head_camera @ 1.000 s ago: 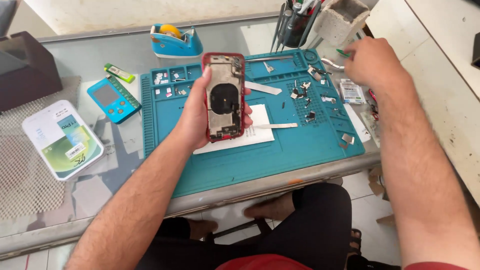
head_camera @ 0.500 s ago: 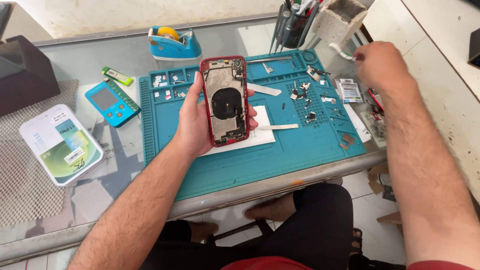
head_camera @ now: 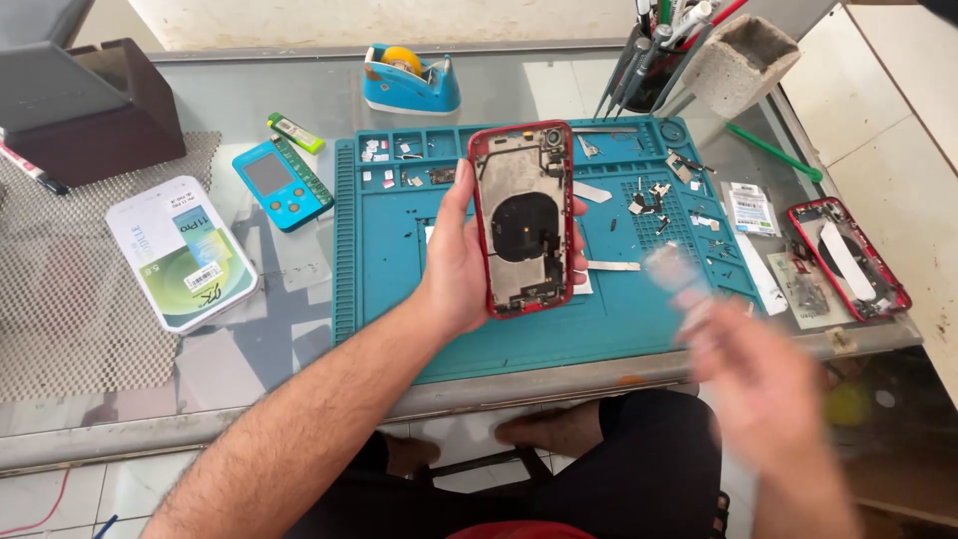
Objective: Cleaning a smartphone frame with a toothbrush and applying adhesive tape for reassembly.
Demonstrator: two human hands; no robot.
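My left hand [head_camera: 454, 265] holds a red phone housing [head_camera: 521, 215] upright over the teal work mat [head_camera: 399, 299]. Its open inside faces me, with a dark round coil in the middle and a camera part at the top. My right hand [head_camera: 768, 389] is a blur at the lower right, off the table's front edge. A pale, see-through smear [head_camera: 667, 266] shows at its fingertips; whether the fingers grip it I cannot tell. Small screws and parts lie in the mat's top trays and on its right side.
A second red phone housing [head_camera: 848, 258] lies at the table's right edge beside small packets [head_camera: 750, 208]. At the back stand a blue tape dispenser [head_camera: 409, 80], a tool cup [head_camera: 649, 70] and a grey block [head_camera: 738, 55]. At the left lie a blue handheld device [head_camera: 279, 183], a white box [head_camera: 180, 250] and a dark box [head_camera: 85, 105].
My right hand has pulled back from the far right of the table toward me and is now blurred near the front edge. My left hand still holds the red housing.
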